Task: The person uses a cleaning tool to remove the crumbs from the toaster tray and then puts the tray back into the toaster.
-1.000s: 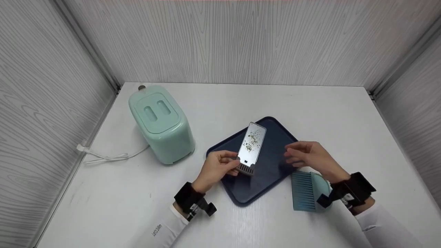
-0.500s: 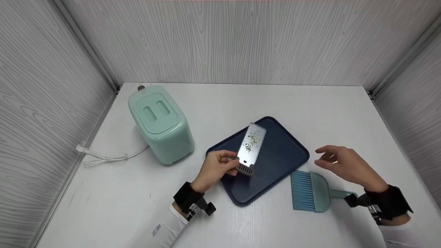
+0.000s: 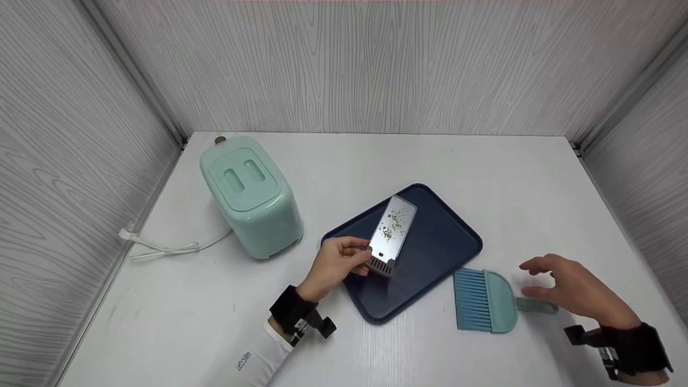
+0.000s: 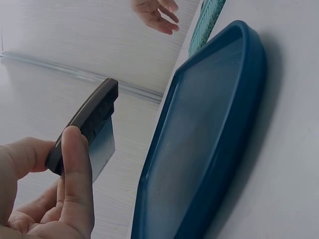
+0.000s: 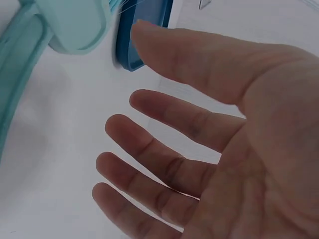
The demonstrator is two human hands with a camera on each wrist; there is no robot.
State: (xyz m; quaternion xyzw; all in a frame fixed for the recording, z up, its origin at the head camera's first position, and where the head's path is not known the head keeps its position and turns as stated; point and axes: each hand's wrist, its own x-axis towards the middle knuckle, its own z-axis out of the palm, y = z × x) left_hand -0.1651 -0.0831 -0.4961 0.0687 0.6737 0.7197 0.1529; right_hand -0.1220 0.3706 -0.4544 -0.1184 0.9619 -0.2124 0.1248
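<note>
writing on the left sleeve (image 3: 244,360) seems to read "let's slim". thumb and fingers of the left hand (image 3: 333,263) are clamped on the grey end of one metal tray (image 3: 384,243), strewn with specks (image 3: 396,221), above one blue tray (image 3: 430,252) mid-worktop (image 3: 484,166). the right hand (image 3: 578,287), thumb and fingers apart, is near the handle of one brush (image 3: 501,303), toward the worktop's right edge. one toaster (image 3: 260,209) stands near the far left corner.

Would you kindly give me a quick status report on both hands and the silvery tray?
Left hand pinching slim silvery tray, loose bits on it, above blue tray. Right hand empty, near brush handle. Nothing visible between those two.
</note>
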